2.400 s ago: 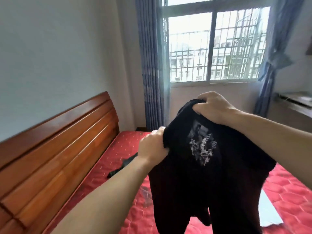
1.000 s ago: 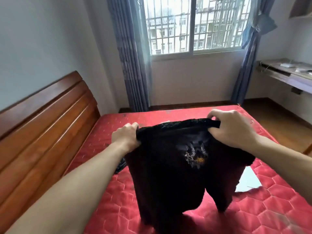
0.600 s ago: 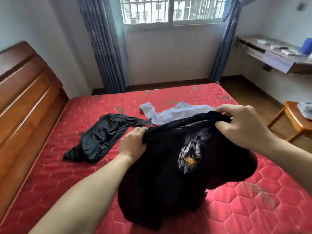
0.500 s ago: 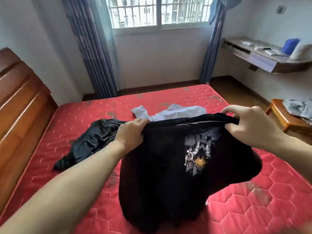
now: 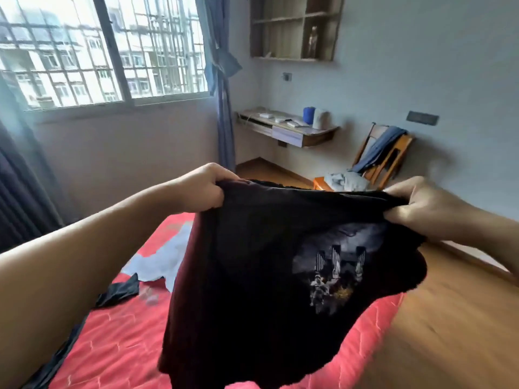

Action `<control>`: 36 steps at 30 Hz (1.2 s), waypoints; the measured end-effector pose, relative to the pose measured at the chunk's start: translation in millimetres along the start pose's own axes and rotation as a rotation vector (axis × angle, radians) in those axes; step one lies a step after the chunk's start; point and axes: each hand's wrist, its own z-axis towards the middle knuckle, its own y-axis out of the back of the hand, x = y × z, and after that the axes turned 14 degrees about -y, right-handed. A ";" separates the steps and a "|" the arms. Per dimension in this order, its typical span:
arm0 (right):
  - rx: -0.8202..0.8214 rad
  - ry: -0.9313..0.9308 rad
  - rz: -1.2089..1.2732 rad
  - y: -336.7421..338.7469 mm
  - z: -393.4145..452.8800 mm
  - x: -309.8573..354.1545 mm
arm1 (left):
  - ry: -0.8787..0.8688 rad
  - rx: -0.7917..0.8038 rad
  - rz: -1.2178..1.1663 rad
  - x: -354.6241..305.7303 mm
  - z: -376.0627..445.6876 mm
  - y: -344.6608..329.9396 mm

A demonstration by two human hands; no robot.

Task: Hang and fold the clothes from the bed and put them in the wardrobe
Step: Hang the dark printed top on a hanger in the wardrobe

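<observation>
A black T-shirt [image 5: 252,276] with a pale printed picture hangs stretched between both hands above the red mattress [image 5: 118,341]. My left hand [image 5: 202,189] grips its upper left edge. My right hand [image 5: 424,209] grips its upper right edge. The cloth droops down in front of me and hides much of the bed. A white garment [image 5: 165,259] and a dark garment [image 5: 120,290] lie on the mattress to the left, behind my left forearm.
A wooden chair [image 5: 379,158] draped with blue and grey clothes stands by the right wall. A wall-mounted desk [image 5: 289,130] with small items sits beneath open shelves [image 5: 295,26]. Wooden floor [image 5: 449,318] lies right of the bed. Barred window [image 5: 98,51] and curtains at the left.
The view has swung to the right, toward the desk and chair. Both hands keep hold of the black T-shirt and have lifted it higher and spread it wider.
</observation>
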 end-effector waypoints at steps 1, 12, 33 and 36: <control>-0.036 -0.006 -0.047 14.0 -18.2 1.7 | -0.047 0.007 0.004 -3.3 12.7 -4.1; -0.585 -0.469 -0.496 133.6 -180.3 -67.8 | -0.671 -0.166 0.486 -169.7 142.0 -98.8; -0.752 -1.179 -0.262 249.7 -480.4 -243.4 | -1.308 0.157 0.003 -549.5 266.5 -427.4; -0.977 -1.227 -0.178 229.0 -474.1 -276.0 | -1.376 0.201 -0.203 -602.3 273.2 -464.8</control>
